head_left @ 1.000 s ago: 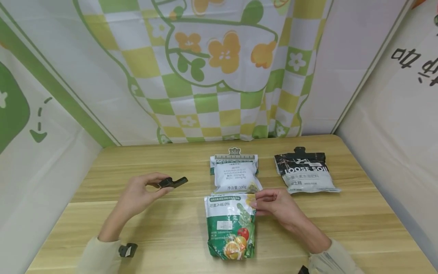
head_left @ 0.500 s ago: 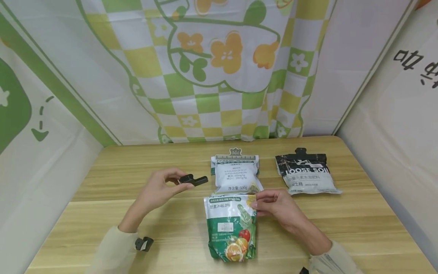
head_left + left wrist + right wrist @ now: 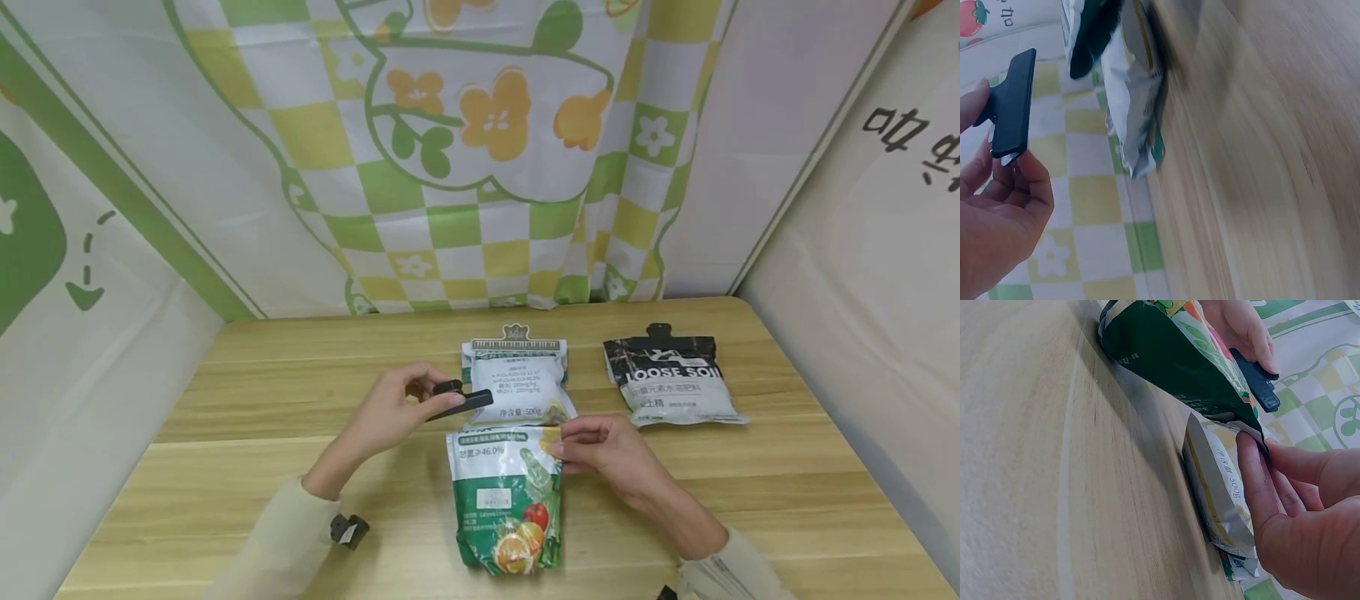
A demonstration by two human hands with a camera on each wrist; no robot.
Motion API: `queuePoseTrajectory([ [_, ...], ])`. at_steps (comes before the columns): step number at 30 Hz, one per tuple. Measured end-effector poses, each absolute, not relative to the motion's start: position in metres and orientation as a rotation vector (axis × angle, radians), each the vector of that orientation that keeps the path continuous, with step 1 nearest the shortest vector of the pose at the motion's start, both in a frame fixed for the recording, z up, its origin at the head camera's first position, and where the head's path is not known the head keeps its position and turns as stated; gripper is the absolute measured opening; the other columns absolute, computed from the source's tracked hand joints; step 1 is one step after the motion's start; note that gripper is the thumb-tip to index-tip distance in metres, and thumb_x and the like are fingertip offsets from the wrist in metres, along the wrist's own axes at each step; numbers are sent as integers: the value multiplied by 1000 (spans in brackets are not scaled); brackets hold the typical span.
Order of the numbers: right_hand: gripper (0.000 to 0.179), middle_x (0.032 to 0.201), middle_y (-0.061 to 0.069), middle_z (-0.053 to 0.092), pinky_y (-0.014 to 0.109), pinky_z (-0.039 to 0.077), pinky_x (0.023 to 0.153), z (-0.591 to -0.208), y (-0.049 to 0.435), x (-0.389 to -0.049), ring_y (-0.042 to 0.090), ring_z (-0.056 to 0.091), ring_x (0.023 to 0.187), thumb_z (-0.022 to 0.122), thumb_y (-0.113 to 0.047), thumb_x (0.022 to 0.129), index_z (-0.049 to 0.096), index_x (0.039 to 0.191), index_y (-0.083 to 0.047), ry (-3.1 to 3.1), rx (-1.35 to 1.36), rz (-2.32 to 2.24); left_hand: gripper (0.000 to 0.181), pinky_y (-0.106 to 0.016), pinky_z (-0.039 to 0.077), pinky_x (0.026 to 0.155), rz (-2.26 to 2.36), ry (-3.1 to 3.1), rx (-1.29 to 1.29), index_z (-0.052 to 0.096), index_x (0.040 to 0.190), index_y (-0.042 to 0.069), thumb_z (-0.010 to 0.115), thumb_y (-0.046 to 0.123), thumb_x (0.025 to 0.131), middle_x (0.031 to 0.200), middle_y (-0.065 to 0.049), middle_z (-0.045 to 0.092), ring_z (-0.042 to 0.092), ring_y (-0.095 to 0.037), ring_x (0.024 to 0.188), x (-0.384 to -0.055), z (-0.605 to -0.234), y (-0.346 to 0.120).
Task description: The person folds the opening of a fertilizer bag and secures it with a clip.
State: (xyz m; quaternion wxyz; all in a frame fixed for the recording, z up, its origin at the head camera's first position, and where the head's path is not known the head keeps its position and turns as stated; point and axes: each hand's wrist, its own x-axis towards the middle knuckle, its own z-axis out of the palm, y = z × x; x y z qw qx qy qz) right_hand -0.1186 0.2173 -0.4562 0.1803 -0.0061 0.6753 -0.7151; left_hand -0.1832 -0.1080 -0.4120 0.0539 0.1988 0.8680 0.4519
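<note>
A black bag clip is pinched between the thumb and fingers of my left hand, just above and left of the top edge of a green-and-white fertilizer bag. In the left wrist view the clip shows its long flat bar and handle. My right hand pinches the fertilizer bag's upper right corner between thumb and fingers. The right wrist view shows this bag tilted up, its dark green back side toward the camera. Fruit and vegetables are printed on its front.
Behind the held bag lies a white 500g bag with a piano-pattern clip on its top. A black-and-white LOOSE SOIL bag with a black clip lies at the back right of the wooden table.
My left hand has moved right with the clip, from the left of the bags to the held bag's top edge. My right hand keeps its pinch on the corner.
</note>
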Motion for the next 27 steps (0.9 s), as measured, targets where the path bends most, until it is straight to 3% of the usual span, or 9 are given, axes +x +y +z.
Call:
queuePoseTrajectory([
  [14, 36, 100, 8, 81, 36, 66, 85, -456, 218, -117, 15, 78, 89, 76, 0, 92, 65, 121, 17, 1907, -32, -2022, 13, -23, 42, 67, 1456, 2527, 630, 76, 96, 18, 82, 28, 93, 82, 3, 58, 57, -17, 79, -186, -419, -76],
  [27, 36, 99, 9, 80, 37, 66, 84, -456, 216, -118, 16, 78, 87, 77, 2, 89, 66, 120, 17, 1920, -16, -2032, 13, -22, 45, 69, 1543, 2433, 627, 75, 94, 12, 81, 23, 93, 83, 1, 59, 53, -16, 77, -191, -430, -61],
])
